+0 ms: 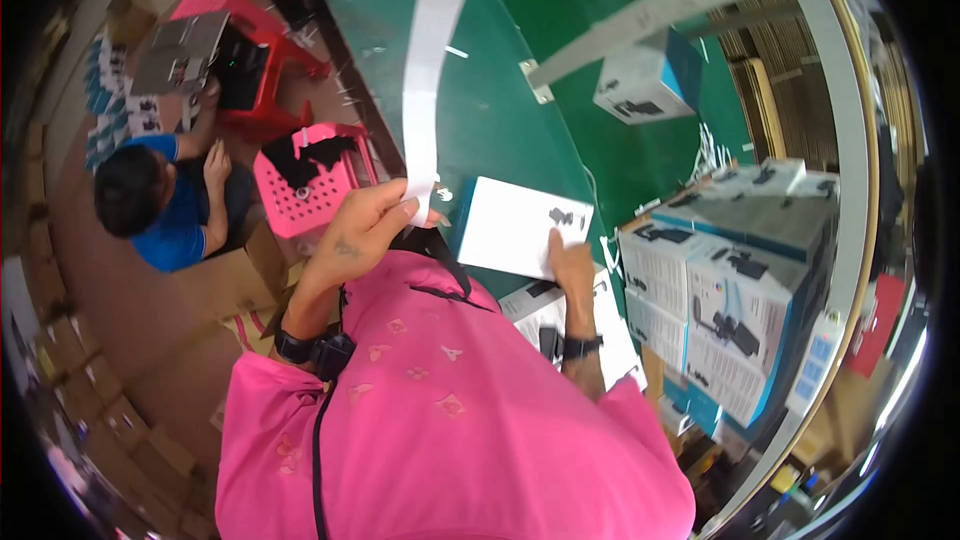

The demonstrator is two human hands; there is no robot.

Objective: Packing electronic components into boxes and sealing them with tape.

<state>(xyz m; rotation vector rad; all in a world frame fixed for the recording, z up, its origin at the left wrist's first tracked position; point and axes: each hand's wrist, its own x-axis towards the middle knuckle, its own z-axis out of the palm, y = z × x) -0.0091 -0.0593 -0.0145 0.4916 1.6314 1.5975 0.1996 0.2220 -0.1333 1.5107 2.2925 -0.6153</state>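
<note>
My left hand pinches the lower end of a long white paper strip, which looks like a band of labels and runs up past the top edge of the view. In front of my body, a white box with a blue side lies on the green table. My right hand grips this box at its near right edge, one digit lying on the top face by a small dark product picture. The fingers under the edge are hidden.
Stacked product boxes stand at the right beside a metal frame post. Another box sits farther back. Left of the table are a pink stool, a red stool and a seated person in blue. Cartons lie nearby.
</note>
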